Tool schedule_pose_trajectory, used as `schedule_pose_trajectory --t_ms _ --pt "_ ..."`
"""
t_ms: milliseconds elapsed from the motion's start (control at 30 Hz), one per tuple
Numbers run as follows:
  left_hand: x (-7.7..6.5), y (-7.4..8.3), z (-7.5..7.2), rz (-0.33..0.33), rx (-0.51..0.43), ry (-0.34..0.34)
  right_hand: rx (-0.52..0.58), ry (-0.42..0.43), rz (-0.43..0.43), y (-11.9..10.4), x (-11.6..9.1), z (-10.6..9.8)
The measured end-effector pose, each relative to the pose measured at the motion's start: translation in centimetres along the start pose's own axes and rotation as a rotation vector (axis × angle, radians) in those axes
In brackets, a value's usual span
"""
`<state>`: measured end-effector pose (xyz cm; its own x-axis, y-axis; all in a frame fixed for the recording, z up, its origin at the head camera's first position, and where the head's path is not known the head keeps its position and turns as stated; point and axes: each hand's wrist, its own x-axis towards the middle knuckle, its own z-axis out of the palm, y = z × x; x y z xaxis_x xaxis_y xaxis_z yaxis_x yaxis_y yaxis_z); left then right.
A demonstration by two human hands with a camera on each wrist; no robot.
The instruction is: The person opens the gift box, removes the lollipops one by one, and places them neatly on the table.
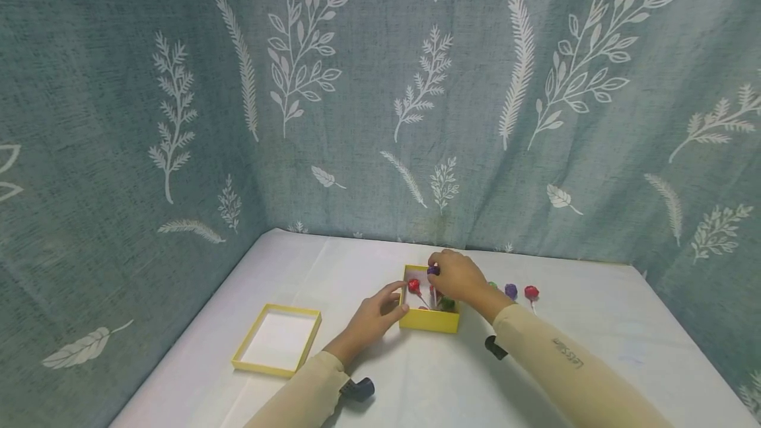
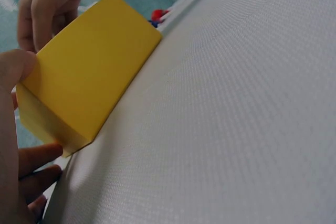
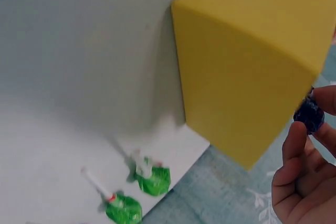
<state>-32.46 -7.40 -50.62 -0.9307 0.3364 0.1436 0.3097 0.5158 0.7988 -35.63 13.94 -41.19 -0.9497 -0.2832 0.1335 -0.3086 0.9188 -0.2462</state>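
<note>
Yellow box (image 3: 226, 72) (cropped, right wrist view), purple candy (image 1: 433, 271) partly behind right hand (image 1: 460, 277), green lollipops (image 3: 155, 182) blurred

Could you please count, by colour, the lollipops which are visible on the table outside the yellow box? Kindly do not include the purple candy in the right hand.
Green lollipops: 2 (seen apart in the right wrist view)
Purple lollipop: 1
Red lollipop: 1
Total: 4 visible; the right sleeve may hide others.
</note>
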Motion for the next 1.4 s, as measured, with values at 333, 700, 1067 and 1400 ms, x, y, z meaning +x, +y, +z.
schedule_pose_trajectory --t_ms 333,700,1067,1400 --pt "0.1 -0.2 -0.1 0.019 -0.012 -0.007 0.024 -0.006 -0.001 2.5 -1.1 -2.4" --pt "0.0 0.0 -0.2 0.03 -0.018 -0.002 0.052 -0.021 0.037 6.2 -2.8 -3.8" --pt "-0.1 0.0 -0.1 0.014 -0.012 -0.002 0.071 -0.017 0.044 9.8 -4.4 -4.4" --pt "0.0 -0.1 -0.1 0.023 -0.021 0.0 0.106 -0.003 0.066 12.6 -5.9 -4.5"
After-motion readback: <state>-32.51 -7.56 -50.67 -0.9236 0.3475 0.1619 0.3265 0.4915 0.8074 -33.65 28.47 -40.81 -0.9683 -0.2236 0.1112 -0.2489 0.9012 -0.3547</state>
